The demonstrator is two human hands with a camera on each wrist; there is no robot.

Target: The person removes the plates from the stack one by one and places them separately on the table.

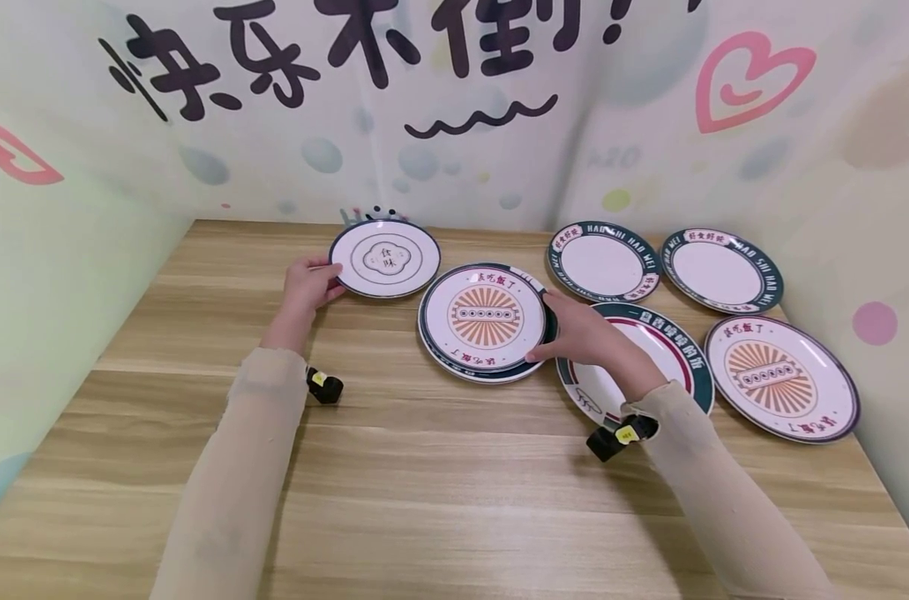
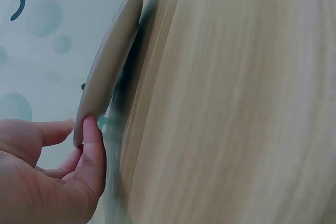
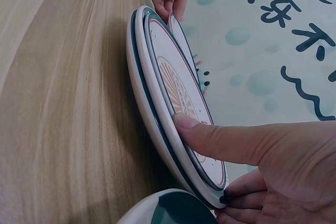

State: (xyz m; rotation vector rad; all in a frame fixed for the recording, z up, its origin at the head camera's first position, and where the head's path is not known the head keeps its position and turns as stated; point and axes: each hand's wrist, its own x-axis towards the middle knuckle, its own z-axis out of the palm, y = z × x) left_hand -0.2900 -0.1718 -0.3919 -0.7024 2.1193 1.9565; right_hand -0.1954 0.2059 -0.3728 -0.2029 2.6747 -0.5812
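Observation:
My left hand [image 1: 309,286] pinches the left edge of a small white plate [image 1: 412,271] with a thin dark rim. In the left wrist view that plate [image 2: 107,59] is held up off the table, seen edge-on, thumb on one face and fingers on the other. My right hand [image 1: 585,332] grips the right edge of a stack of plates. On top is a white plate with an orange sunburst [image 1: 486,317]; beneath it shows a green-rimmed plate [image 1: 454,367]. The right wrist view shows the thumb [image 3: 189,124] on the top plate's rim and fingers at the lower plate's edge.
Right of the stack lies a large green-rimmed plate [image 1: 682,367], partly under my right forearm. Another sunburst plate [image 1: 821,383] lies at far right. Two smaller green-rimmed plates, one [image 1: 604,262] beside the other [image 1: 720,271], lie behind. A printed backdrop [image 1: 461,183] borders the wooden table [image 1: 439,500].

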